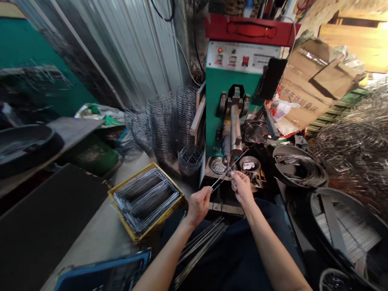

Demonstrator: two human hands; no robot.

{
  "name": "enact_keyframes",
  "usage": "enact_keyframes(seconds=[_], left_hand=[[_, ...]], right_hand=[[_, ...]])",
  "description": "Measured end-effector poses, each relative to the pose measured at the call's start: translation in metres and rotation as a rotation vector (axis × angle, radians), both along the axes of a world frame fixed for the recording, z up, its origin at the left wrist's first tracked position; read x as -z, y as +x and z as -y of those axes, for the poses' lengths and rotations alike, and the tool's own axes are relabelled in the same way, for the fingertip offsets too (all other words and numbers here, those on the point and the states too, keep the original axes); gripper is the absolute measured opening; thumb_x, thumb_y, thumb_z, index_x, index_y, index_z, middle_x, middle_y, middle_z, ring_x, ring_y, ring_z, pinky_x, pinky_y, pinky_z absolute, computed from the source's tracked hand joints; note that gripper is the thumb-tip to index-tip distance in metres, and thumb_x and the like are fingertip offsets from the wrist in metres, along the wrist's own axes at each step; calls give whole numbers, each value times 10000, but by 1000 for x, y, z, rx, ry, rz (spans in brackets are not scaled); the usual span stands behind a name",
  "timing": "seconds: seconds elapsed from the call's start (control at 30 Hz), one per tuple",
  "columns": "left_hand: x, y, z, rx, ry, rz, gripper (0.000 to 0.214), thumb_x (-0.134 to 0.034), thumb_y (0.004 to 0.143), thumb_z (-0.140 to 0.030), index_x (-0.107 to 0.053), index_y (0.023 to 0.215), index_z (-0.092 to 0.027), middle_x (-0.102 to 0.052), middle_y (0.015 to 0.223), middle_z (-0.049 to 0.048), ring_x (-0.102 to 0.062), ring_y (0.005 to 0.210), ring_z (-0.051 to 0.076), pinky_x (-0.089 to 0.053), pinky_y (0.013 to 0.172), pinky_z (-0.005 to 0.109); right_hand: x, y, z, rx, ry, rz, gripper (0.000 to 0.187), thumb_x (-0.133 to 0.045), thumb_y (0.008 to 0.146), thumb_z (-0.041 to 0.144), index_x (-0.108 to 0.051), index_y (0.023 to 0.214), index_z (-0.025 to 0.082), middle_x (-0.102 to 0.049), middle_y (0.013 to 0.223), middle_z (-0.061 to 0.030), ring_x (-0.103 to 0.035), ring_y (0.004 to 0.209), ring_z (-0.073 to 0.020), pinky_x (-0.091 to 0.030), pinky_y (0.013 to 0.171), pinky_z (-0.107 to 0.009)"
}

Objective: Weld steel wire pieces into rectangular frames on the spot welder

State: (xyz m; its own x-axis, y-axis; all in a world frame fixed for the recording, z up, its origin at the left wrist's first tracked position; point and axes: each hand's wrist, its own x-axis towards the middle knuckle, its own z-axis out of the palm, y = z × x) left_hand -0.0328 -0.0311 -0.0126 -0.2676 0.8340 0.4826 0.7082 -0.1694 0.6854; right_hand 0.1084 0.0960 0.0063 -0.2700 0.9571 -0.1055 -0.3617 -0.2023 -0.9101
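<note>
My left hand (199, 205) is closed around the near end of a thin metal rod (218, 180), which slants up to the tips of a green spot welder (216, 105). Just below those tips, the thumb and fingers of my right hand (241, 186) are pinched together close to the rod's far end. What they hold is too small to make out. Beside the tips sit a small bowl of tiny metal pieces (218, 165) and a second bowl (254, 164) with whitish bits. Several loose rods (201, 252) lie across my lap.
To the left stands a yellow crate (178, 199) of wire frames, with stacked wire rings (162, 129) behind it. A blue crate (103, 273) is at the front. On the right are black basins (303, 222) of metal pieces, a wire heap (354, 141) and a cardboard box (306, 95).
</note>
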Motion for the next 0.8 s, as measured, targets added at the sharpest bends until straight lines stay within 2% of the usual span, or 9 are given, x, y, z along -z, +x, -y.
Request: enact_keyframes(seconds=[0.43,0.8], left_hand=[[-18,-6,-2,16,-40,-35,263,-434,988,-270,-640,863,-165,-601,620,1,-539,528,110,-380,552,221],[-11,-13,-22,64,-21,-13,302,-420,996,-310,-649,857,-170,-642,676,25,-580,574,120,-410,600,223]], right_hand=[[-1,-4,-4,17,-48,15,309,-782,638,397,-567,646,175,-344,391,108,-227,324,-25,-153,311,-163],[3,3,-13,71,26,59,278,-754,673,390,-591,669,164,-373,405,98,-251,326,-28,-169,316,-162]])
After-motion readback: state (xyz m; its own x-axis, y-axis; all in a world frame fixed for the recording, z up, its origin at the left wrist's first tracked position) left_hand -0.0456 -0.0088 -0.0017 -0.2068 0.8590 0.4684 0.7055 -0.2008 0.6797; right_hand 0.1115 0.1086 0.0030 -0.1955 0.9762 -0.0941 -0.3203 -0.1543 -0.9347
